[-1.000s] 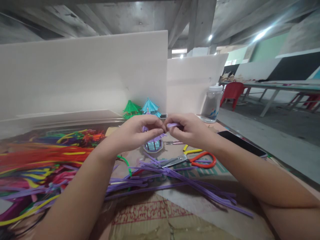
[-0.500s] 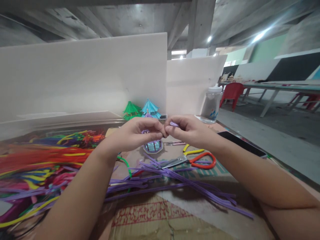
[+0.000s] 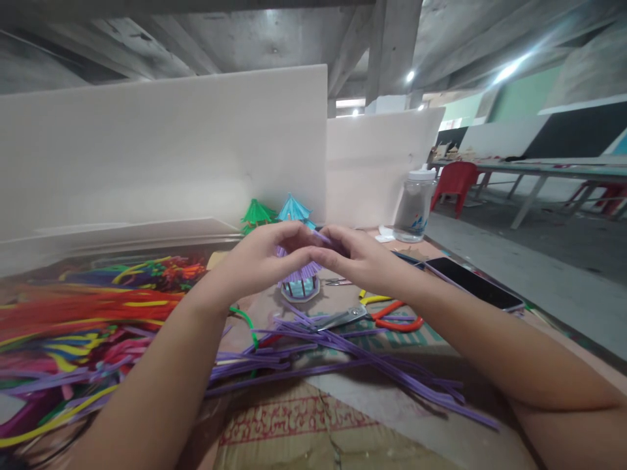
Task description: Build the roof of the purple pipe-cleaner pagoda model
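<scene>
On my feed the two hands meet mid-air over the bench (image 3: 434, 250), thumb tips touching. The right hand (image 3: 362, 258) has its grip pinched on a short purple strip (image 3: 321, 236), soft and fuzzy-looking; the left hand (image 3: 267, 254) curls in with its grip nearly together, but I can't tell if it's clamped on the strip too. Both block my view of a little pavilion (image 3: 300, 287) just beyond: fringed purple roof, pale blue walls, dark posts, pale angular base. Farther back, pleated cones top a green model (image 3: 257, 212) and a blue model (image 3: 294, 207). Nearer me, red-handled scissors (image 3: 362, 314) lie across a messy heap of purple stems (image 3: 418, 386) on printed cardboard (image 3: 274, 450). Far left's a blurry tangle of coloured stems (image 3: 88, 310); right side's got a flat glossy phone (image 3: 474, 284) and a clear plastic bottle (image 3: 414, 207).
</scene>
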Tool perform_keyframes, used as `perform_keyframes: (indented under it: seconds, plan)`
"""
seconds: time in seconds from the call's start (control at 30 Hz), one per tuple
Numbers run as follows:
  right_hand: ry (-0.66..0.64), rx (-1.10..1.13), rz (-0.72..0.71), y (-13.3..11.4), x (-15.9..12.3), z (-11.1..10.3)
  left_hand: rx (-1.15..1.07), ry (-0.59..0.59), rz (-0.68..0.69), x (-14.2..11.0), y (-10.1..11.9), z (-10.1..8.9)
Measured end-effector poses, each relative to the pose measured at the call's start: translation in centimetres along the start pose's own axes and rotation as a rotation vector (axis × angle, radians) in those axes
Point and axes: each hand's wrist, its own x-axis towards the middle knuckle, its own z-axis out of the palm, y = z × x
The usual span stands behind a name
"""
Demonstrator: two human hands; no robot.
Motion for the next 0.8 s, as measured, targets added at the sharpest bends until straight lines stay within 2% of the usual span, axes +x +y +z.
perform_keyframes:
  seconds: [0.13,0.3,0.5,0.6,0.67,0.73,0.8]
  plan:
    - [-0.008,-0.065,0.01,0.0,0.1,-0.1,-0.004,0.118,0.014,0.3,-0.8,0.2]
    - [-0.047,-0.019,-0.055,0.0,0.2,0.2,0.02,0.224,0.067,0.4,-0.9,0.5]
    - [-0.051,-0.009,-0.081,0.4,0.3,0.6,0.053,0.164,0.104,0.4,-0.7,0.2]
    - [-0.063,0.011,-0.093,0.5,0.3,0.7,0.055,0.173,0.099,0.4,-1.0,0.2]
    - [-0.047,0.07,-0.083,0.6,0.4,0.7,-0.011,0.203,0.065,0.5,-1.3,0.2]
    - [-0.039,0.222,-0.025,0.8,0.6,0.7,-0.088,0.237,0.02,0.6,-1.7,0.1]
    - [-0.093,0.408,0.068,1.0,0.7,0.6,-0.128,0.26,-0.016,0.7,-2.1,-0.1]
